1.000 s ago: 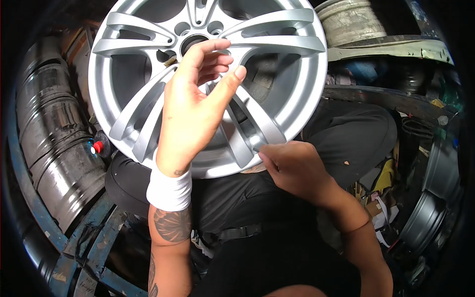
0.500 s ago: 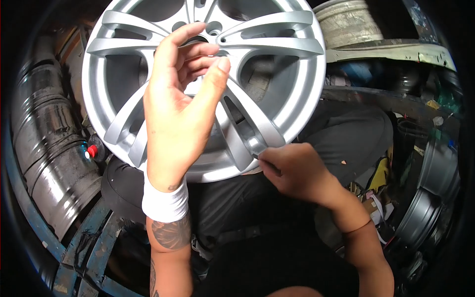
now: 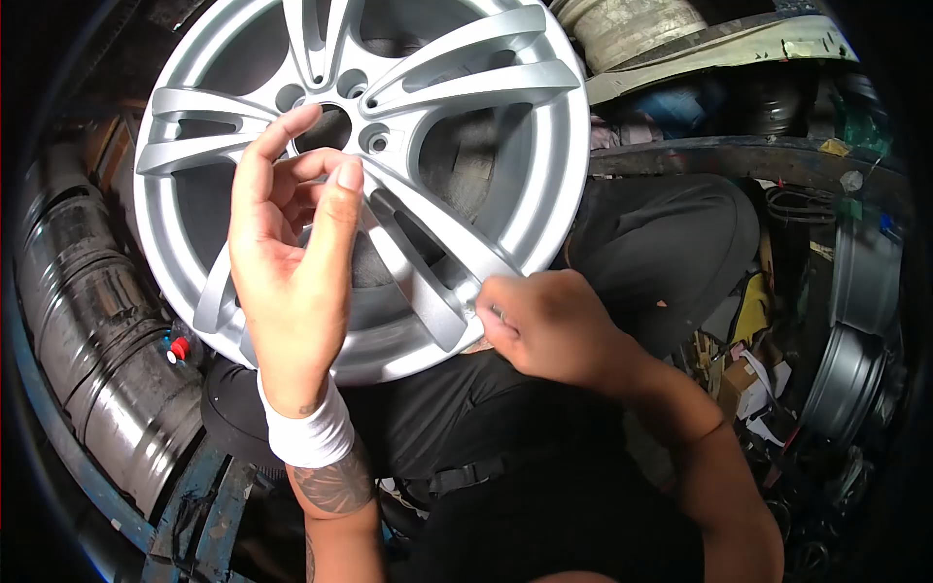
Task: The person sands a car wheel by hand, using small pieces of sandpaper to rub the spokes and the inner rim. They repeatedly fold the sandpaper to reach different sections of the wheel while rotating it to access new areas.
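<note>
Workshop clutter is surrounding a seated person (image 3: 564, 486) in dark clothing, viewed from above. To the person's left, dark metal cylinders (image 3: 136, 418) are lying end to end in a row, with a blue frame (image 3: 230, 505) running below them and a red cap (image 3: 179, 348) showing at their near side. Beyond the work, at upper right, a worn rim (image 3: 632, 31) is sitting behind a pale strip (image 3: 724, 56); lower on that side, silver rims (image 3: 842, 384) are standing beside scraps of cardboard (image 3: 741, 389) and a yellow item (image 3: 750, 316).

At centre, a silver wheel (image 3: 437, 214) is resting against the dark trousers (image 3: 671, 243), its spoked face turned upward. The left hand (image 3: 292, 272), wearing a white wristband (image 3: 309, 428), is hanging over the wheel just below the hub; its fingers (image 3: 256, 170) are curving loosely, spread from the thumb and grasping nothing. Whether this hand is touching the metal, I cannot tell. The right hand (image 3: 549, 321) is staying clenched at the outer end of the lower-right spoke, near the edge; whether its fingers are pinching anything, I cannot tell, as they are blurring slightly.
</note>
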The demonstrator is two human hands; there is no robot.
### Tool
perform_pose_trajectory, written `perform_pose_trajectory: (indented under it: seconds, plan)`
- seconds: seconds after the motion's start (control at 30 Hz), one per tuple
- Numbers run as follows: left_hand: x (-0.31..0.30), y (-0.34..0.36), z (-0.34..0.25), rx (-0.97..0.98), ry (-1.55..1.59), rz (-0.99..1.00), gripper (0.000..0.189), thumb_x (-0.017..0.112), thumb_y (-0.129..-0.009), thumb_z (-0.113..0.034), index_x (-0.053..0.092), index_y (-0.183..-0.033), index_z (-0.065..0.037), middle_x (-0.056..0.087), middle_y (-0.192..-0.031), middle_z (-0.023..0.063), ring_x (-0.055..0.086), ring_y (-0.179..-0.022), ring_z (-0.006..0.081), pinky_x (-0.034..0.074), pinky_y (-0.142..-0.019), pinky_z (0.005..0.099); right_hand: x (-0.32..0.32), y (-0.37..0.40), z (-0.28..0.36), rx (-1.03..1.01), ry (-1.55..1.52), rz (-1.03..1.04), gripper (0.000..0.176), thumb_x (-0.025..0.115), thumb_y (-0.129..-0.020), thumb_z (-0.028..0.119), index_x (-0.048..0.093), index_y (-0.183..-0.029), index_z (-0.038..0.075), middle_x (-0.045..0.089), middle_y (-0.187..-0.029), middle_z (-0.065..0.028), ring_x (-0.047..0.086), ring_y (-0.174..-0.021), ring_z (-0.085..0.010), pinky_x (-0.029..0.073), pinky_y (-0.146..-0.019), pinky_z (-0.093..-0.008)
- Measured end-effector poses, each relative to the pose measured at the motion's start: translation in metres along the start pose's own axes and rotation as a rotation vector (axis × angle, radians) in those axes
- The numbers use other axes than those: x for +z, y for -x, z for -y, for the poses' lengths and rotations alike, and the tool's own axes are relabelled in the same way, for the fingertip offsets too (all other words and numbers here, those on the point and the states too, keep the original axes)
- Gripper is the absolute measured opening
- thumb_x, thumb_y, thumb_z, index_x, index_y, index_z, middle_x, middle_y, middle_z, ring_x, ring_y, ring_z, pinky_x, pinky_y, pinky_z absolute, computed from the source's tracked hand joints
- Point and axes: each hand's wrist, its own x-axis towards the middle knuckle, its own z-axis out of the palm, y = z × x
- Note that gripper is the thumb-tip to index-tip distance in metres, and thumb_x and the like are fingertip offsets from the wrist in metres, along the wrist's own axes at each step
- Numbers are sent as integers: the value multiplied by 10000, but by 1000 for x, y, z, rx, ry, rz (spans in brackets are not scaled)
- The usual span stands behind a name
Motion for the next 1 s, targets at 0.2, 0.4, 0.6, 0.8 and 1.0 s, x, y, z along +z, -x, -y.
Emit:
perform_pose_trajectory:
  seconds: [0.2,0.4,0.6,0.8,1.0]
  plan:
    - [-6,-1,-2,29,20,-39,423,710,-1003,-104,570,-1396,-32,691,-1013,25,612,-927,59,470,-850,201,2,0,1,30,-33,-42,125,730,-882,98,631,-843,33,626,-629,-149,679,-603,-348,512,-558,-407]
    - [-7,0,-5,22,14,-29,418,711,-1002,-104,573,-1390,-29,690,-1006,24,611,-927,61,472,-859,207,1,0,7,50,-63,-69,155,699,-878,102,578,-802,40,616,-610,-172,669,-601,-391,526,-586,-474]
    - [-9,0,-3,35,-14,-28,410,710,-1001,-114,580,-1380,-27,686,-1001,22,609,-921,64,475,-852,211,-3,-3,6,60,-120,-35,148,703,-866,89,581,-797,43,615,-605,-171,670,-599,-382,523,-576,-468]
    - [-9,-2,-1,35,4,-40,406,705,-995,-103,582,-1374,-28,685,-977,15,602,-871,64,484,-817,224,-3,-4,4,-6,-88,-26,163,715,-845,80,567,-785,48,595,-588,-155,655,-580,-375,506,-560,-473]
    - [-12,-3,-3,34,-12,-28,424,697,-995,-114,568,-1387,-13,694,-999,40,614,-901,80,498,-838,243,2,-6,3,-36,-20,-9,114,733,-852,73,628,-811,52,578,-594,-90,653,-554,-282,492,-550,-354]
